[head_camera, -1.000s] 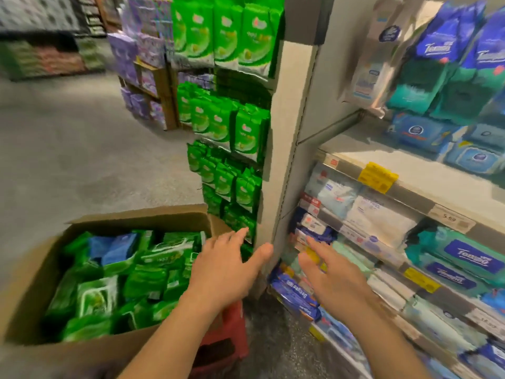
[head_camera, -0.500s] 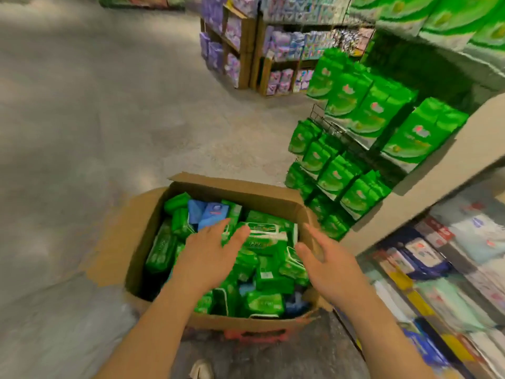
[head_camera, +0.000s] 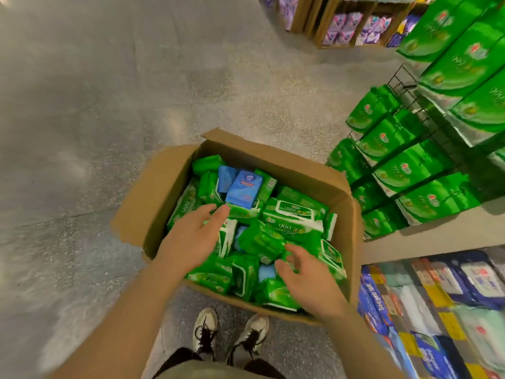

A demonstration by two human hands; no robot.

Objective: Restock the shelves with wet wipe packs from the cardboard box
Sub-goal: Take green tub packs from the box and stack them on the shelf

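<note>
Both hands point(head_camera: 191, 239) point(head_camera: 308, 277) hover, fingers spread, over packs point(head_camera: 295, 214) crowding the cardboard box point(head_camera: 289, 170).

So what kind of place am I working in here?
Most likely a shop aisle, a supermarket or the like. Green packs hang in rows on a wire rack, shelves at lower right hold packaged wipes with yellow labels, and an open cardboard box of stock sits on the floor.

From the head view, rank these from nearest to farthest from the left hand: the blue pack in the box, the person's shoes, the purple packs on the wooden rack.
1. Blue pack: just beyond the left hand, at its fingertips, in the box.
2. Shoes: on the floor, below the box.
3. Purple packs: far across the aisle, top of frame.
</note>
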